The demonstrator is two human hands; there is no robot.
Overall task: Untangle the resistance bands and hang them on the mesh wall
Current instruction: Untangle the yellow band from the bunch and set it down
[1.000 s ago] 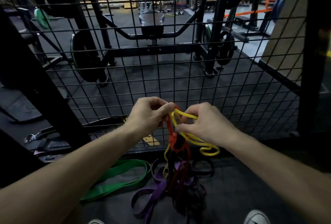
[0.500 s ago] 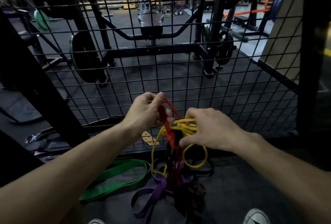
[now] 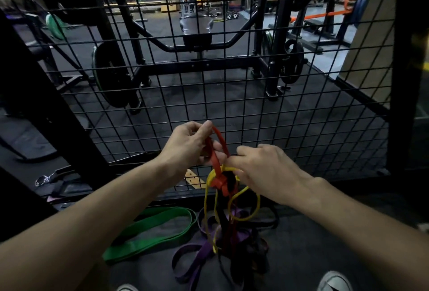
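The task looks barely begun: nothing hangs on the black wire mesh wall (image 3: 255,95) yet. The left hand (image 3: 188,145) pinches the top loop of a flat red rubber resistance band (image 3: 214,160), lifting the knot near the mesh. Just right of it, the right hand (image 3: 262,172) has its fingers curled into a thin yellow rubber band (image 3: 246,207) wound round the red one. Below them, purple (image 3: 197,253) and dark bands trail in a tangle onto the near floor. A wide green rubber band (image 3: 148,232) lies loose on the left, seemingly free. Every band is still to be hung.
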